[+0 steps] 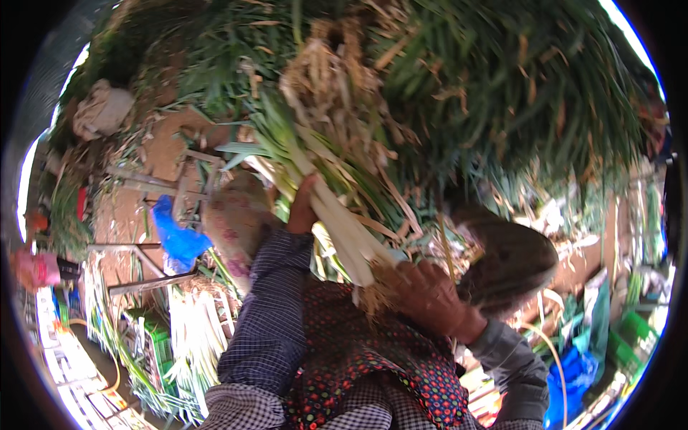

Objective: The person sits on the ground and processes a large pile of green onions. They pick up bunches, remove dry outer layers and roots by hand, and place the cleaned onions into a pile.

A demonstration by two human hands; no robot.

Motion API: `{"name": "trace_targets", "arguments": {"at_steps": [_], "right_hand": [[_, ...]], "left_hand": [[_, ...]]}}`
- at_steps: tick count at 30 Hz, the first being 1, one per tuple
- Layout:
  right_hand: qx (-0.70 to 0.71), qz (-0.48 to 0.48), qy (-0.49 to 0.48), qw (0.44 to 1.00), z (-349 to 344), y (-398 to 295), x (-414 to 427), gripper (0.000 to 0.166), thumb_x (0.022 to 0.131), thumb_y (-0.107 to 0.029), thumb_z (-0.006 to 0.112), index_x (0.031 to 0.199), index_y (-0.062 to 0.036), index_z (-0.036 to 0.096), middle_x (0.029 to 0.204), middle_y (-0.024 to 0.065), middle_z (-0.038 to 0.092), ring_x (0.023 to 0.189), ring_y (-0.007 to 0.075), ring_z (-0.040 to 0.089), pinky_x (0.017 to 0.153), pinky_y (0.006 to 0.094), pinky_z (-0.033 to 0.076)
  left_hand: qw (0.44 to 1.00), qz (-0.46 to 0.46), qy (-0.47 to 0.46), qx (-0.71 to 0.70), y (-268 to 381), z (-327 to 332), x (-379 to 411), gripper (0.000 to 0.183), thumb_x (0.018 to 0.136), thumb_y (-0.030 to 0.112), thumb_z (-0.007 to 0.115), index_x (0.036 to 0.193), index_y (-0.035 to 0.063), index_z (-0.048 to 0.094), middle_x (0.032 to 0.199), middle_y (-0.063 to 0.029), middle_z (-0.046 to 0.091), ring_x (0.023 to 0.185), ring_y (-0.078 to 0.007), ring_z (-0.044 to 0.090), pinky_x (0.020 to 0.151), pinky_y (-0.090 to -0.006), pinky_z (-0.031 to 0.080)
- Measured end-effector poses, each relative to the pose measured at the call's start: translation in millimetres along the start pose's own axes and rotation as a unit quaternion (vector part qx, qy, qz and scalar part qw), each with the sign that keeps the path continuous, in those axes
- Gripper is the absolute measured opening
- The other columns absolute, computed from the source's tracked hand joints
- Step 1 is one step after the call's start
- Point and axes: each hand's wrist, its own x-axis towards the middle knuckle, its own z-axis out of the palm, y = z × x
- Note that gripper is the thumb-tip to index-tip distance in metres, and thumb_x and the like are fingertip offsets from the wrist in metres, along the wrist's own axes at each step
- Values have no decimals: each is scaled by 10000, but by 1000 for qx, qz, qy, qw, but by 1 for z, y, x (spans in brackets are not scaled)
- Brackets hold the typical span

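Note:
A few leeks or thick green onions [344,231] with white stalks lie diagonally in front of my chest, their green tops pointing up and to the left. My left hand [304,207] is wrapped around them where white turns to green. At the root end, my right hand [430,295] rests against the brown roots [376,293] with its fingers bent; whether it grips them is unclear. Withered, straw-coloured leaves [344,97] hang just beyond the stalks.
A large heap of green leafy stalks [510,97] fills the far side. At the left are a blue plastic bag [177,231], a wooden frame [145,282], a green crate [158,344] and a pile of white-stemmed stalks [199,333]. Blue plastic [572,376] lies at the lower right.

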Motion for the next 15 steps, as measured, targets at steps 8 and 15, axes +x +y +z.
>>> {"name": "trace_targets", "arguments": {"at_steps": [8, 15], "right_hand": [[46, 40, -196, 979, 29, -9, 7, 153, 811, -122, 551, 949, -61, 583, 700, 101, 605, 616, 242, 626, 516, 376, 483], [284, 47, -136, 948, -80, 7, -70, 160, 832, -126, 629, 742, -43, 526, 627, 82, 489, 593, 250, 520, 548, 381, 403]], "left_hand": [[993, -81, 58, -64, -7, -2, 5, 303, 849, 248, 665, 1066, 50, 589, 838, -63, 537, 735, -215, 573, 675, -412, 531], [994, 101, -19, 37, -8, -53, 16, 359, 843, 254, 672, 1121, 44, 589, 883, -88, 577, 776, -221, 596, 718, -378, 523]]}}
